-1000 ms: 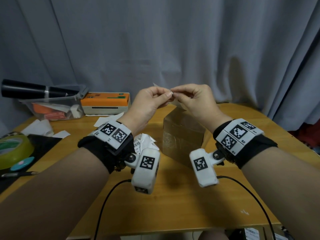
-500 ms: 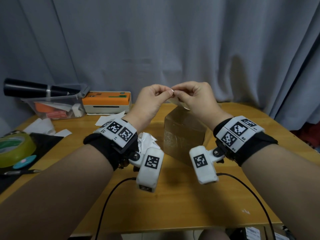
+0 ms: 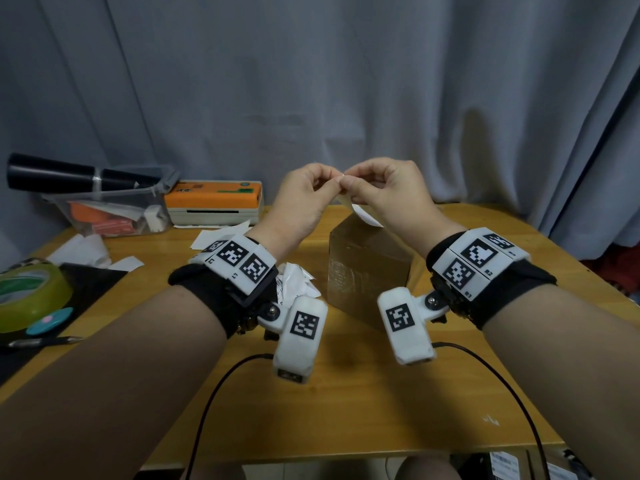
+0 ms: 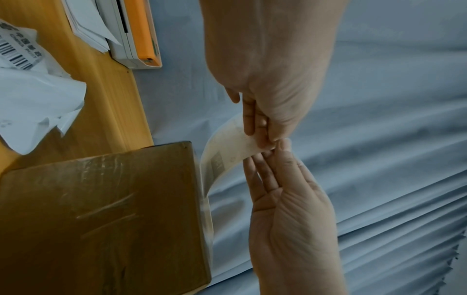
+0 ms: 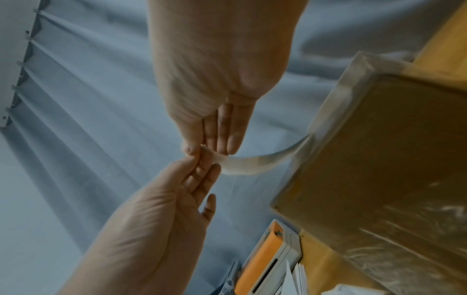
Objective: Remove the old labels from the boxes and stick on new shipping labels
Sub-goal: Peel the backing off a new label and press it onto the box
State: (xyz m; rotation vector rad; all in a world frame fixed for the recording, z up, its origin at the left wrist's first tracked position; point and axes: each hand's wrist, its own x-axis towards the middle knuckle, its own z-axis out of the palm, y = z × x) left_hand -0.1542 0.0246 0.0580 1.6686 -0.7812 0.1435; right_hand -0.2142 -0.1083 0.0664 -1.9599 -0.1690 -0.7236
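A brown cardboard box (image 3: 367, 271) wrapped in clear tape stands mid-table. Both hands are raised above its far edge, fingertips together. My left hand (image 3: 332, 180) and right hand (image 3: 349, 181) each pinch the same end of a white label (image 3: 363, 216), which curls down toward the box top. In the left wrist view the left hand (image 4: 265, 135) enters from above and the right hand (image 4: 272, 151) from below, with the label (image 4: 222, 151) bending to the box (image 4: 101, 209). I cannot tell whether its lower end sticks to the box.
A crumpled old label (image 3: 294, 282) lies left of the box. At the back left are an orange-topped label printer (image 3: 213, 202), a clear bin (image 3: 107, 209) and paper scraps (image 3: 86, 251). A green tape roll (image 3: 27, 296) and a pen (image 3: 41, 341) lie at the left edge.
Both hands have risen slightly while staying pinched together on the label's end. The box has not moved.
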